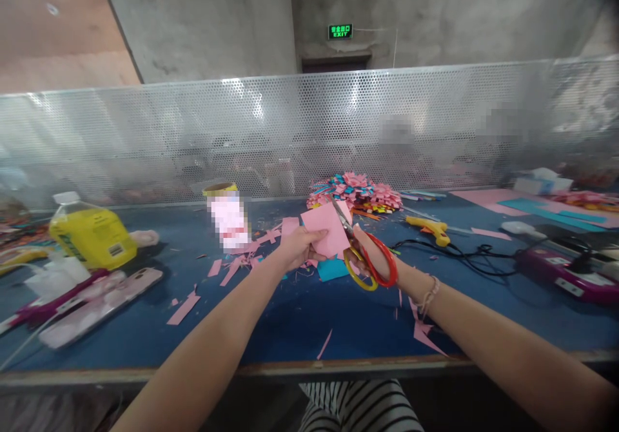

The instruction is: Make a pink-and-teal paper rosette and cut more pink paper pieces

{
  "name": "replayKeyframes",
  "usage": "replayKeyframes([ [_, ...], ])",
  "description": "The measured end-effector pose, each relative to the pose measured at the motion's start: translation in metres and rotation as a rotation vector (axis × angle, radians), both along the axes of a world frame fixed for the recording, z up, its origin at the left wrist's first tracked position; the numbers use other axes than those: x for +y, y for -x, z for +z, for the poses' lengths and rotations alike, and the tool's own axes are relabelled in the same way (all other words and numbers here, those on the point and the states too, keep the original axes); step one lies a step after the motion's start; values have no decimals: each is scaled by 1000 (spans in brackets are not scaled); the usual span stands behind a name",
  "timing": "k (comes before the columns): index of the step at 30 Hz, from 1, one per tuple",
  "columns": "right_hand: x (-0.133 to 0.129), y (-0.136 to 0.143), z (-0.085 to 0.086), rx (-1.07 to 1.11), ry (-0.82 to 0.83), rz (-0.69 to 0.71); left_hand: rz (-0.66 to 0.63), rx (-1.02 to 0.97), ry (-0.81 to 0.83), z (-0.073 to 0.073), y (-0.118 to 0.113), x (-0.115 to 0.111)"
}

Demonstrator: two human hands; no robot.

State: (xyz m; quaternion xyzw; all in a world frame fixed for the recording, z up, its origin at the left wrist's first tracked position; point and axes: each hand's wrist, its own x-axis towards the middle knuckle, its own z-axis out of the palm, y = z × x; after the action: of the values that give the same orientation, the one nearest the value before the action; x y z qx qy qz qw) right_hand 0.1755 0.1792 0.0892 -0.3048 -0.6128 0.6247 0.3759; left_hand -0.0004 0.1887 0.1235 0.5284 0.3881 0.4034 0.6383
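My left hand [300, 247] pinches the lower left part of a pink sheet of paper [323, 222], held above the blue table. In my right hand [371, 251] is a pair of scissors [388, 265] with one red and one yellow handle loop. The metal blades lie at the right edge of the pink paper and point up and away. Beneath my hands lie a blue paper piece [334, 269] and pink paper scraps [235, 268]. Farther back sits a heap of pink, blue and yellow folded paper pieces [355, 190].
A yellow glue gun [429, 229] with a black cord lies to the right, near a purple power strip [565, 272]. On the left are a bottle of yellow liquid [91, 232], a phone [101, 309] and a cardboard roll [227, 216]. A perforated metal screen [184, 135] stands behind the table.
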Motion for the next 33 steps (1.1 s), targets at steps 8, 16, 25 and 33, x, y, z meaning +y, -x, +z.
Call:
replayKeyframes([
  [8,1,0,5,6,139,-77,-52,23,54,-1,1,2],
  [16,-9,2,6,-6,13,-177,-83,13,51,-1,2,1],
  [25,-26,8,19,-73,-168,-255,-115,-29,38,-1,3,0],
  [33,-18,8,15,-109,-175,-306,-115,-12,86,-5,-2,-2],
])
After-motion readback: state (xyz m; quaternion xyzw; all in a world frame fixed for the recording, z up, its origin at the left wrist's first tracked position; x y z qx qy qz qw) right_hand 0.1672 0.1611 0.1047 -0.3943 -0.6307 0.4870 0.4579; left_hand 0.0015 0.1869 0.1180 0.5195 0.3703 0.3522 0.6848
